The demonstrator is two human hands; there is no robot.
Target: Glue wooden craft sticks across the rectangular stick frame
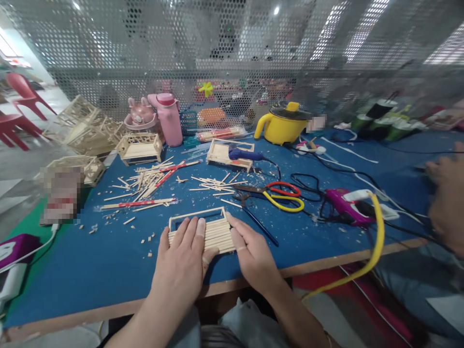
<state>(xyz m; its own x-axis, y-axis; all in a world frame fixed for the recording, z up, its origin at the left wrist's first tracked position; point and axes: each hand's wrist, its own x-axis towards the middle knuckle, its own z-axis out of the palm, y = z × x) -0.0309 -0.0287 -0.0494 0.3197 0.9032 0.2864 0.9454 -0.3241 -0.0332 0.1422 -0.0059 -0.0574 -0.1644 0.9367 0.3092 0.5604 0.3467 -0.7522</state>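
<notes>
A small frame of thin wooden sticks (219,237) lies at the front of the blue table, its near part covered by a row of parallel sticks and its far part an open gap. My left hand (184,256) holds it from above, fingers stretched over the row and thumb at the near edge. At the right end, my right hand (252,246) grips the frame's side between thumb and fingers. Beyond the frame lie scissors (279,192) with a red and a yellow handle, and blue-handled pliers (259,224). My palms hide part of the frame.
Loose sticks (148,179) and scraps litter the blue table (119,261). A blue glue gun (246,153) rests on another stick frame (217,153). Behind stand a pink jug (170,123) and yellow pot (284,126). Cables run to a purple power strip (348,205); another person's hand (447,174) is right.
</notes>
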